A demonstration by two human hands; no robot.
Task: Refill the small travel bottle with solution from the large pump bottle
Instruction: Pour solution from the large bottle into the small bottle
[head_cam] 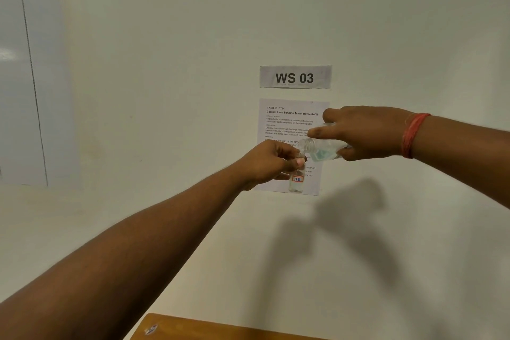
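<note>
Nearest, at the bottom edge: a strip of wooden table (220,328), with a small scrap or sticker (151,329) at its corner, too blurred to tell what.

Above that, two bare forearms stretched out in front of a pale wall (165,63).

Left hand (269,163): curled shut, thumb and forefinger pinching the neck of the small bottle (296,179). Bottle upright, hanging below the fingers, clear, open at the top as far as can be seen, with a little liquid at the bottom. White label with a red border on its side, marked "7B".

Right hand (367,132): closed around the large bottle (323,149), thumb underneath, forefinger stretched along the top. Bottle clear, tipped nearly flat, with no cap or pump on it, threaded mouth pointing toward the left hand and sitting right at the small bottle's opening, just above the left thumb. Pale bluish liquid pooled along the lower side. Cannot tell whether any is flowing. Red thread band (414,135) around the right wrist.

Behind both hands, stuck to the wall: a printed instruction sheet (289,121) headed "Contact Lens Solution Travel Bottle Refill", partly covered by the hands and bottles. Above the right hand's knuckles, a paper sign (294,77) reading "WS 03".

Below the right hand, on the wall: dark shadows of the arms (350,215).

Far beyond the left forearm: a glossy panel (24,77) with a dark vertical seam.
</note>
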